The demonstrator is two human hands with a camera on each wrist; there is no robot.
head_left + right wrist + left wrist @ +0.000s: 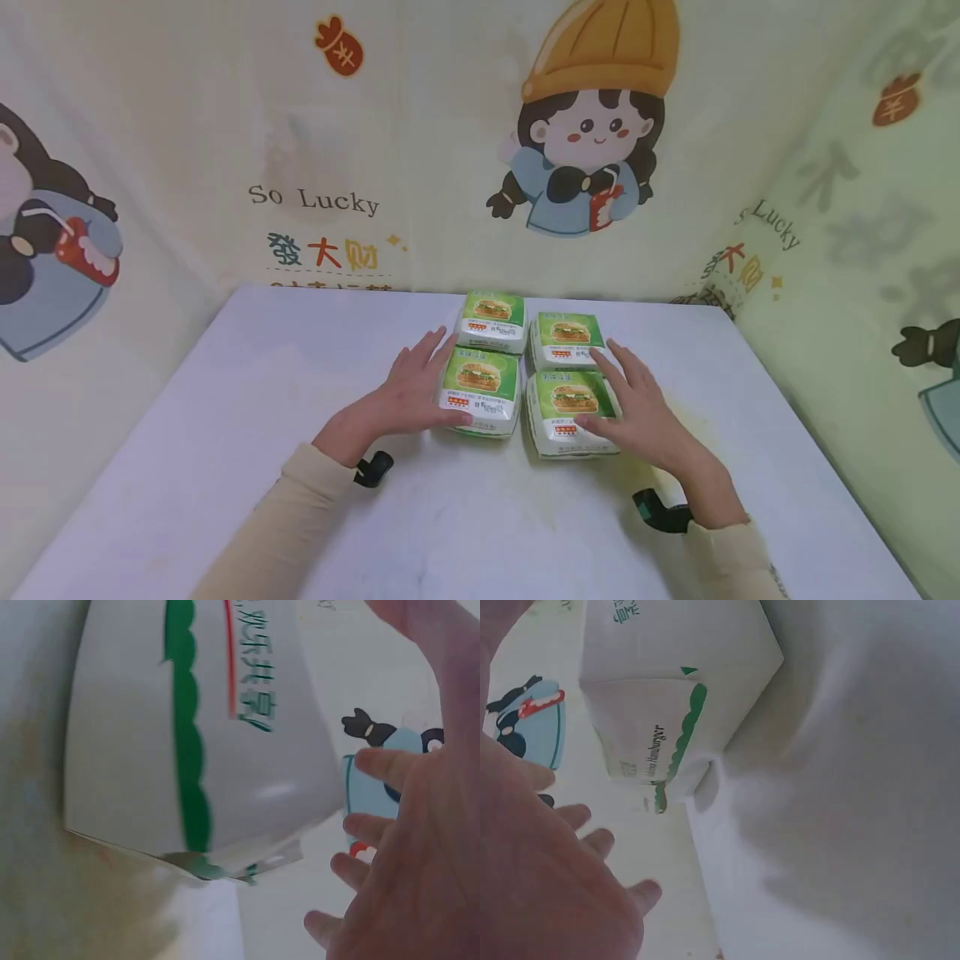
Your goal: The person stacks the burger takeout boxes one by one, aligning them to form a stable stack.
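Observation:
Burger boxes in white and green, with a hamburger picture on top, stand in two columns in the head view. The left column has a near box (480, 392) and a far box (492, 321); the right has a near box (572, 417) and a far box (567, 340). My left hand (408, 392) is spread along the left column, thumb over the near box's front corner. On the other side, my right hand (637, 412) has its fingers apart, overlapping the right column. In the wrist views, the left fingers (596, 840) and right fingers (367, 825) extend beside white box walls (127, 750).
A white table (480, 517) lies under the boxes. Behind it and at both sides hangs a cream cloth (442, 167) with printed cartoon figures and lettering. A narrow gap separates the two columns. Black wrist pieces (662, 512) show below the hands.

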